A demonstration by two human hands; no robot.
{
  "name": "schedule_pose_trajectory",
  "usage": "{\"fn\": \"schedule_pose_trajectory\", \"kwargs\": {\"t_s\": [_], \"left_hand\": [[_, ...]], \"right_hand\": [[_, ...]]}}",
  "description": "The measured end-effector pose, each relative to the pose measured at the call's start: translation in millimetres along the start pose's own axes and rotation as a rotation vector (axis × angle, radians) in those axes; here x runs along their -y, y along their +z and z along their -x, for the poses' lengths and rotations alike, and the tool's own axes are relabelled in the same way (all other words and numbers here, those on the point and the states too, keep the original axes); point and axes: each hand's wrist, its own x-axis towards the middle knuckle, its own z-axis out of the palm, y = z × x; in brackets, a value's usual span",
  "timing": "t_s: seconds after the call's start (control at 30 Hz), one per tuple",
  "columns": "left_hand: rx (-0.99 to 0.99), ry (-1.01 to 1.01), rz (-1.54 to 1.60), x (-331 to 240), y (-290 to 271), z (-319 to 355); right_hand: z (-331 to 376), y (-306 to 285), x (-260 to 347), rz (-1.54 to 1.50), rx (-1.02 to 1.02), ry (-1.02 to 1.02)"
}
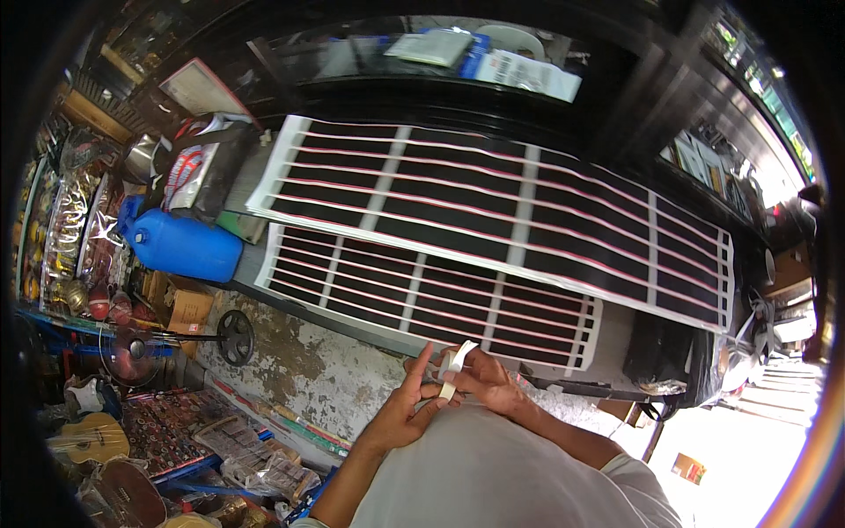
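Close in front of my body, both hands meet around a narrow white strip (458, 359), curled at its upper end, with a cream-coloured lower part. My left hand (407, 411) pinches the lower part near the thumb, while its index finger points upward. From the other side, my right hand (495, 385) closes its fingers on the same strip. What the strip is made of cannot be made out. Just beyond my hands lies a long black sheet (370, 286) with white and red lines. A larger sheet (458, 194) of the same pattern overlaps it farther back.
A blue jerrycan (180, 245) lies left of the sheets. Below it stand a cardboard box (187, 304), a black wheel-shaped handle (236, 337) and a small fan (132, 354). Packed goods and a guitar-shaped item (92, 438) crowd the lower left. A dark glass cabinet (440, 92) borders the back.
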Motion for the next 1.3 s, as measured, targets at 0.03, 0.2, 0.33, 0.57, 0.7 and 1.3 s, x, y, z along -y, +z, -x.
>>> {"fn": "schedule_pose_trajectory", "kwargs": {"t_s": [0.03,0.2,0.33,0.57,0.7,1.3], "left_hand": [[-0.003,0.01,-0.118,-3.2,-19.5,1.4],[0.01,-0.006,0.022,-1.1,-98.4,20.1],[0.054,0.013,-0.005,7.5,-146.8,26.3],[0.041,-0.037,-0.082,39.7,-211.1,31.3],[-0.459,0.044,-0.598,134.3,-308.7,28.9],[-1.163,-0.222,-1.19,289.6,-519.9,-43.3]], "right_hand": [[-14.5,9.7,-1.8,-0.052,-0.036,-0.039],[-65.1,72.2,12.8,-0.026,0.058,-0.128],[-110.4,99.2,-0.9,-0.197,-0.002,-0.086],[-146.2,98.3,-47.7,-0.481,-0.084,-0.016],[-128.6,78.3,-68.8,0.094,-0.418,-0.023],[42.6,69.5,-187.3,0.468,-1.054,0.238]]}}
